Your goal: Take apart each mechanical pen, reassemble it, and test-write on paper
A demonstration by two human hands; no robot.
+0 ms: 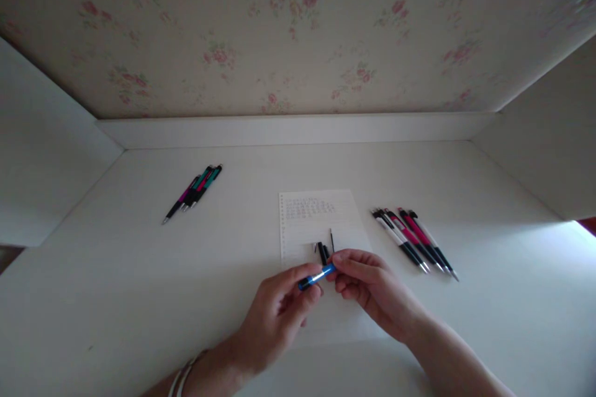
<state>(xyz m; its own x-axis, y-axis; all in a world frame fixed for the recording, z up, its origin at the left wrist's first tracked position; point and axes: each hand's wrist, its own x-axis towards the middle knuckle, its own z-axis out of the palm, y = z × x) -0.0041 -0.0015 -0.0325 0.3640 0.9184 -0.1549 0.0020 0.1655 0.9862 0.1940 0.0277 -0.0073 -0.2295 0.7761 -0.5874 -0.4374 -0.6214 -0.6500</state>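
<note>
A blue pen barrel (318, 276) with a dark end is held between my two hands, over the lower part of a sheet of paper. My left hand (279, 307) pinches its dark lower-left end between thumb and fingers. At the upper-right end, the fingertips of my right hand (367, 282) close around the barrel. Just beyond my fingers, black pen parts (322, 252) lie on the lined sheet (321, 223), partly hidden by my right hand. A thin dark refill (332, 239) and a small metallic tip (315, 247) rest beside them.
Several pens with white and pink barrels (414, 239) lie in a group on the right of the white desk (139, 298). On the left is another group of purple, teal and pink pens (194, 191). Handwriting fills the sheet's top. White panels and a floral wall (298, 43) enclose the desk.
</note>
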